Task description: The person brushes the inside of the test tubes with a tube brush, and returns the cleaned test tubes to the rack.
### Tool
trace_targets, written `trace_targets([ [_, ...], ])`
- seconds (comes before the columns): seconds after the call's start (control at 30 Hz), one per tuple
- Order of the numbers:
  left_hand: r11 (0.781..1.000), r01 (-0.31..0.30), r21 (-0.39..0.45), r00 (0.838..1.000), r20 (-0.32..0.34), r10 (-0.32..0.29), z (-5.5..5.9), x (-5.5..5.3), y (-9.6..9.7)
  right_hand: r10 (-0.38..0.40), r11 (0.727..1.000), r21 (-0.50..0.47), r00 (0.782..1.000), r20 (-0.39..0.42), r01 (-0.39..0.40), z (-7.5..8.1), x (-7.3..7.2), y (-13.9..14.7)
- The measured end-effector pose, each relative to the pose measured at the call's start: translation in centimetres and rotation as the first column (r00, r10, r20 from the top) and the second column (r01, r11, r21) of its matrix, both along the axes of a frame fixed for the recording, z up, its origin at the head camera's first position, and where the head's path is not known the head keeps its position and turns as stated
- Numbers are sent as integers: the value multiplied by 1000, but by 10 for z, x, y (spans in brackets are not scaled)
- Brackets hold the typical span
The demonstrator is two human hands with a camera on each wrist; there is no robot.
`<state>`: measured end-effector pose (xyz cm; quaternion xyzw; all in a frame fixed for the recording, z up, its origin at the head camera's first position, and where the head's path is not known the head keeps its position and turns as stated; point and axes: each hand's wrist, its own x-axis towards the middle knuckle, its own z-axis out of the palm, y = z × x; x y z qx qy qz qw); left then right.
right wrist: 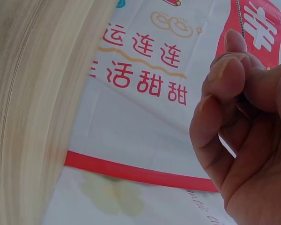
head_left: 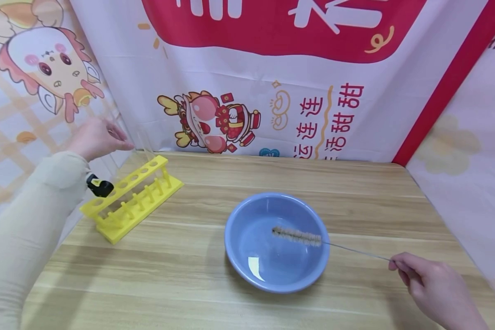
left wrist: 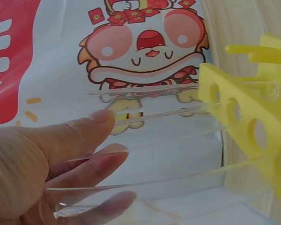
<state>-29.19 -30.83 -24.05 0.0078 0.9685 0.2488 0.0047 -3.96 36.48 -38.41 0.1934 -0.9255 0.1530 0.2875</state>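
My right hand (head_left: 437, 284) pinches the thin wire handle of a test tube brush (head_left: 297, 236). The brush's bristled head hangs over the blue basin (head_left: 229, 250), pointing left. In the right wrist view, thumb and fingertips (right wrist: 225, 79) meet at the wire's end. Over the yellow test tube rack (head_left: 136, 220) is my left hand (head_left: 96, 140), its fingers spread around clear test tubes (left wrist: 168, 115). One tube passes between thumb and index finger; I cannot tell whether they grip it. Another tube (head_left: 145, 143) stands in the rack's far end.
A wooden table (head_left: 169, 279) carries the rack at left and the basin near its middle. Printed cloth (head_left: 231, 59) hangs along the back, and more cloth closes off both sides. A small black device (head_left: 100, 185) sits at the left wrist, overlapping the rack.
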Motion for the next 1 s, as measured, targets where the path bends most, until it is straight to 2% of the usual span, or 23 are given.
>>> trace_targets([
  [0.17, 999, 51, -15, 998, 26, -51, -4, -4, 2, 10, 1000, 4, 1000, -13, -10, 0, 0, -1],
  [0.37, 986, 133, -100, 988, 89, -125, 0, -16, 5, 12, 1000, -1, 1000, -7, -12, -1, 2, -2],
  [0.5, 983, 142, -121, 982, 140, -124, 3, -22, 7, 9, 1000, -12, 1000, 1, -9, -2, 4, -2],
  [0.77, 977, 147, -156, 977, 178, -119, 12, -25, 19, 23, 1000, -6, 1000, -13, -23, -3, 4, -4],
  [1.0, 985, 115, -130, 976, 201, -87, 9, -40, 22, 38, 999, 8, 998, -40, -38, -4, 2, -7],
])
